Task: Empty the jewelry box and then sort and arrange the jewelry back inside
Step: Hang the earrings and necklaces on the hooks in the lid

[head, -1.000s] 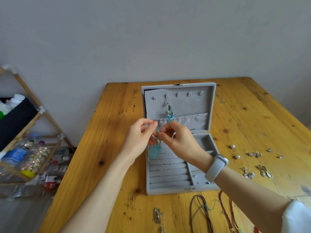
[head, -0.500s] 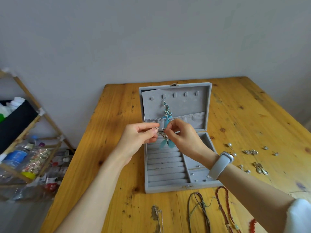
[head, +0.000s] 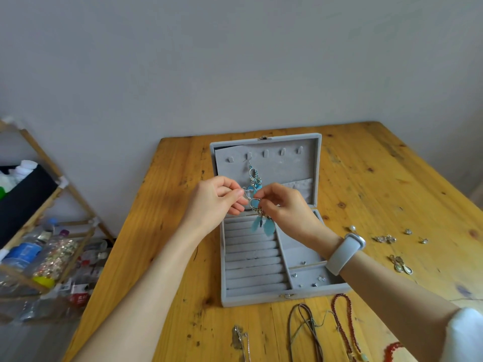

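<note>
While the grey jewelry box [head: 264, 257] is sitting open on the wooden table [head: 379, 184], I am watching the left hand [head: 214, 202] and right hand [head: 285, 207] pinching a blue feather earring [head: 262, 223] together above its ring rows, fingers curled tightly around the metal.

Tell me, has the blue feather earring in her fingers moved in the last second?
Cannot tell: the camera shifted. The feather earring hangs over the jewelry box ring rows, much as before.

Two feather earrings [head: 261, 220], one jewelry box [head: 264, 300].
</note>
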